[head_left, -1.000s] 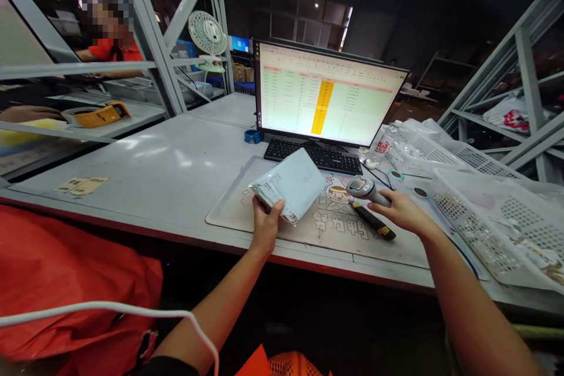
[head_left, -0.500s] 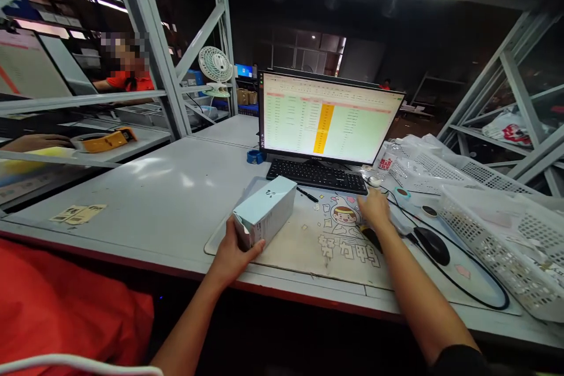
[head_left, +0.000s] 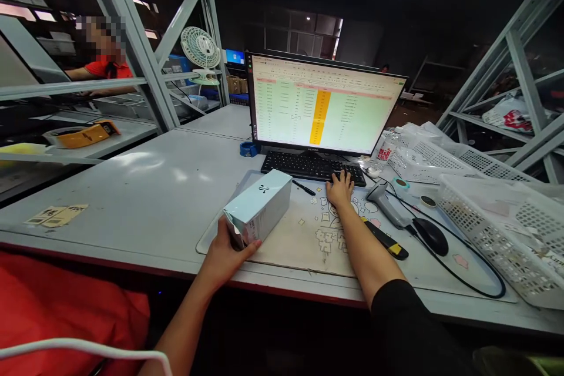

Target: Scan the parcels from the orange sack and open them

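My left hand (head_left: 231,251) grips the near end of a pale blue cardboard box (head_left: 267,207), which rests on the desk mat (head_left: 304,249). The flap at that near end looks slightly loose. My right hand (head_left: 341,189) lies with fingers spread on the right part of the black keyboard (head_left: 304,165). Behind the keyboard a monitor (head_left: 282,106) displays a spreadsheet with an orange column. A barcode scanner (head_left: 388,205) lies on the mat to the right of my right hand, and a black and yellow utility knife (head_left: 388,241) is beside my right forearm.
A black mouse (head_left: 429,236) and its cable lie right of the scanner. White perforated baskets (head_left: 493,235) line the right side. A pen (head_left: 304,187) and a blue tape roll (head_left: 249,149) sit near the keyboard. A metal frame (head_left: 127,41) stands left, with a co-worker beyond it.
My right hand has left the barcode scanner and moved left onto the keyboard, uncovering the scanner and the utility knife. My left hand keeps its hold on the box. The view has shifted slightly.
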A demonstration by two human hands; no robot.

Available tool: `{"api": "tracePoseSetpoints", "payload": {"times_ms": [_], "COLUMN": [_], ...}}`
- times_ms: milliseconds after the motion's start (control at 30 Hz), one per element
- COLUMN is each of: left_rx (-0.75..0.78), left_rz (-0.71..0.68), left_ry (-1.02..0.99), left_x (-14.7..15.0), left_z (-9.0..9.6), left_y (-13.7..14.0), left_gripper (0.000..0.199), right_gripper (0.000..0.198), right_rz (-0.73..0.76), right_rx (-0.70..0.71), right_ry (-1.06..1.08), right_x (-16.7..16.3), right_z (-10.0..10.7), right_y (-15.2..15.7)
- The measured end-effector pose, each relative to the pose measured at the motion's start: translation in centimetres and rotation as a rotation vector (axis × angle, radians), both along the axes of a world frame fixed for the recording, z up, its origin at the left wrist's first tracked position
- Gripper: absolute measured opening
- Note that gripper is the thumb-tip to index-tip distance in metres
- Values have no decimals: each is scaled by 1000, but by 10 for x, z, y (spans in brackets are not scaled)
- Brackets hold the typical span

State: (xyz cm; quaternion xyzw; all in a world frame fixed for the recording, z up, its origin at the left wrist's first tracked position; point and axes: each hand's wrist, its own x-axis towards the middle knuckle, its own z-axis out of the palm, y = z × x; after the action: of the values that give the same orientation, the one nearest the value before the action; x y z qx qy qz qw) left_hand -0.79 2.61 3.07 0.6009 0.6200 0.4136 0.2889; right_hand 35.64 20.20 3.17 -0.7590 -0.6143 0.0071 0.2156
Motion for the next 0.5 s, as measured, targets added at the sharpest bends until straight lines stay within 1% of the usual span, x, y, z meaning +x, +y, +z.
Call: {"api": "tracePoseSetpoints", "payload": {"times_ms": [67, 133, 200, 233, 267, 300, 333, 367, 433, 500], "left_rx": [3, 3, 7, 5, 3, 3, 3, 4, 13, 15], "left_rz": [-9, -5, -8, -15, -25, -33, -40, -44, -39, -30], "left_ry": [-3, -20, -46, -52, -53, -46, -34, -23, -6, 13], "left_x": [-1, -1, -1, -1, 0, 0, 0, 0, 0, 0], "left_z": [0, 0, 0, 0, 0, -1, -1, -2, -4, -6], "left_y": [1, 1, -1, -2, -2, -3, -3, -2, -1, 0], "left_gripper": [93, 93, 92, 92, 91, 91, 90, 89, 88, 89], "right_gripper": [65, 67, 65, 63, 61, 60, 60, 59, 59, 62], "right_rz": [13, 26, 66, 103, 136, 188, 195, 159, 54, -20], "right_rx": [10, 34, 69, 101, 132, 194, 252, 297, 352, 348], "right_ry": [0, 3, 5, 3, -2, -14, -31, -52, -113, -171], "right_x": [-5, -7, 7, 22, 44, 72, 105, 141, 211, 267], "right_z": [7, 20, 39, 47, 53, 56, 56, 51, 30, 2], "right_y": [-1, -7, -22, -35, -50, -67, -86, -106, -143, -173]}}
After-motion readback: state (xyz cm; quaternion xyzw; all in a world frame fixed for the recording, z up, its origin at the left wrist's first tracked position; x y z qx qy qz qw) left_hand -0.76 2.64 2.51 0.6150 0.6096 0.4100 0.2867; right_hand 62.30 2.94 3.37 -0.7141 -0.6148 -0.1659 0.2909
